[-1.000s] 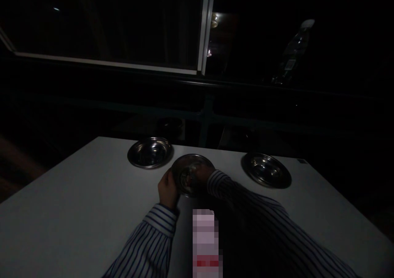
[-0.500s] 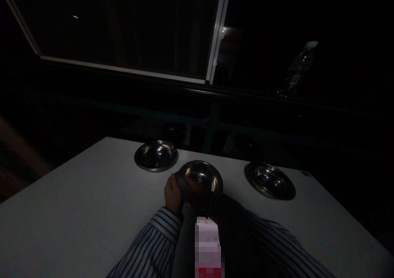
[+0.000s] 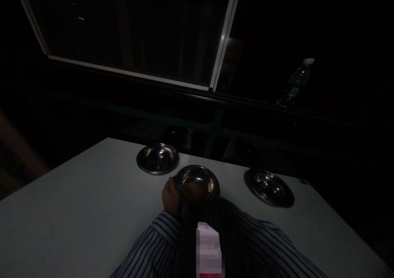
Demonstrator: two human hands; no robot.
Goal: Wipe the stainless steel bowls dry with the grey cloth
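Observation:
A shiny metal bowl (image 3: 201, 174) stands near the middle of the table, tilted slightly toward me. My left hand (image 3: 171, 197) is closed around its left rim. Reaching across to the bowl's near left inside, my right hand (image 3: 194, 192) presses a dark grey cloth (image 3: 182, 187) against the rim. Most of the cloth is hidden by the fingers and the dim light. Behind and left of this bowl lies a second metal bowl (image 3: 157, 159); a third metal bowl (image 3: 271, 187) lies off to the right.
The white table (image 3: 92, 196) ends at a far edge just beyond the bowls. A clear plastic bottle (image 3: 295, 83) with a white cap stands on a dark ledge behind, beside a framed window (image 3: 132, 74). A pale, partly blurred card (image 3: 208, 245) hangs in front of me.
The view has tipped slightly upward. My right hand has shifted a little along the bowl's inner rim, and less of the cloth shows. The left hand keeps its hold.

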